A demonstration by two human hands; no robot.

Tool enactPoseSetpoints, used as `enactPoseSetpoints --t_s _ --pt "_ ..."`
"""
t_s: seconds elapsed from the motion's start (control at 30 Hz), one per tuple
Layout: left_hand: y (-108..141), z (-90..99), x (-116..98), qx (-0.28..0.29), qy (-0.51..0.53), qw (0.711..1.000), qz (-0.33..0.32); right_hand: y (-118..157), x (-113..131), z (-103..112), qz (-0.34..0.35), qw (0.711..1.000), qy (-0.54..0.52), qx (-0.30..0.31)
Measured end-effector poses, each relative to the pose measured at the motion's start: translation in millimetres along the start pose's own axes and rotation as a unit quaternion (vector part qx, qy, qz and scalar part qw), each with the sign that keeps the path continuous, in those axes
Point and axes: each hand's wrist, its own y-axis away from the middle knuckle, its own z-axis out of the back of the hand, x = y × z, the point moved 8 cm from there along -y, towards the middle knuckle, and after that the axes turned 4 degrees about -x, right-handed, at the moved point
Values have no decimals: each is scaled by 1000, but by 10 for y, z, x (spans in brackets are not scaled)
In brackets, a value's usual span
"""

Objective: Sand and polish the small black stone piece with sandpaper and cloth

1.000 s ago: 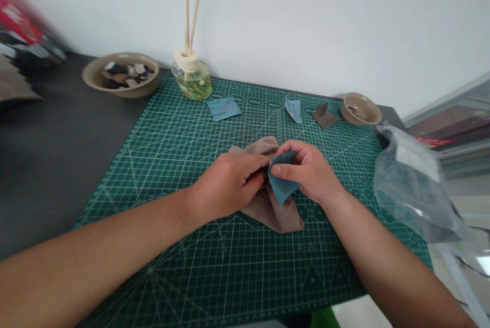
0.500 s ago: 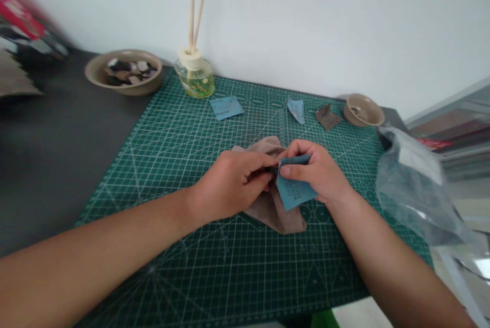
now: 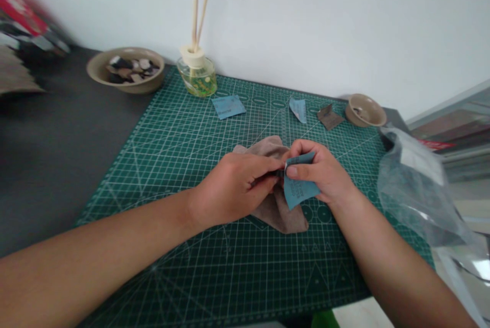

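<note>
A small blue sheet of abrasive paper [image 3: 299, 190] is being clamped between the thumb and fingers of the right hand [image 3: 319, 172], while the left hand [image 3: 233, 187] is pinching its edge. A crumpled taupe suede cloth [image 3: 281, 215] is lying beneath them on a green gridded cutting mat [image 3: 245, 266], with a crinkled clear plastic bag [image 3: 417, 185] at three o'clock.

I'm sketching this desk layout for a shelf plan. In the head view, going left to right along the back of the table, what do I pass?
Beige bowl of dark and pale pieces → reed diffuser → blue paper square → curled blue paper scrap → brown scrap → small beige bowl
</note>
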Motion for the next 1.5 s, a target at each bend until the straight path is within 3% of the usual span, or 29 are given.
enactPoseSetpoints --t_s 0.37,0.57,1.0,1.5 --pt "-12 64 -51 -46 -14 999 -13 10 58 -18 32 999 -7 16" --pt "27 124 -17 -73 -61 995 28 6 120 -10 61 997 -49 14" --pt "7 88 -12 -60 -74 995 5 40 115 -80 50 997 -38 44" --pt "24 36 -6 -35 -70 997 11 12 83 13 101 983 154 11"
